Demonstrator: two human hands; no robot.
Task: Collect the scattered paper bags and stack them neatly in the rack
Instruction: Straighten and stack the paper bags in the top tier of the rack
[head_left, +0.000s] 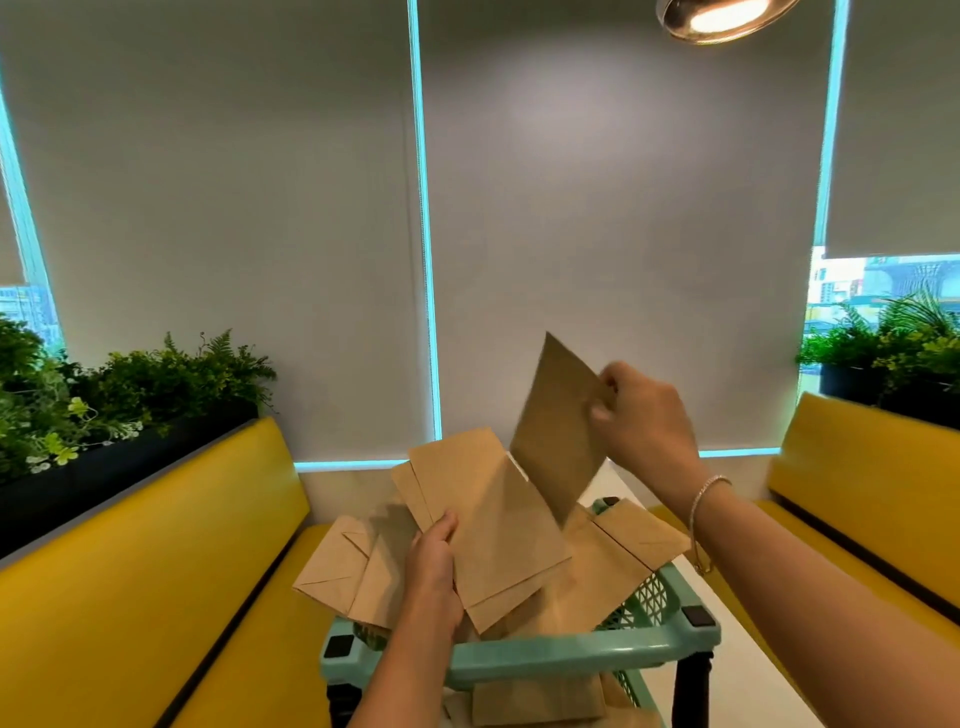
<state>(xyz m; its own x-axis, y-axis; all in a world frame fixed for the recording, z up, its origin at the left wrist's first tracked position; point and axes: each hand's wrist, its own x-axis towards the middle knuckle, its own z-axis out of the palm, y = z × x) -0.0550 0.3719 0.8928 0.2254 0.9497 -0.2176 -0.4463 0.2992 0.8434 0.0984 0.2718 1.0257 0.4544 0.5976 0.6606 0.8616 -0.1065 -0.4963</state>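
A mint-green plastic rack (561, 657) stands on a white table just in front of me. Its top tier holds several loose brown paper bags (597, 571) lying at odd angles, some hanging over the left rim. My left hand (434, 566) grips a small stack of flat bags (493, 519) above the rack, thumb on top. My right hand (641, 410) pinches the edge of a single brown bag (558, 431), held upright and tilted higher up. More bags (535, 701) lie on the lower tier.
Yellow bench seats (156, 571) flank the table on the left and on the right (872, 467). Dark planters with green plants (104, 400) sit behind both benches. The white table (737, 665) stretches to the grey window blinds. A lamp (722, 18) hangs overhead.
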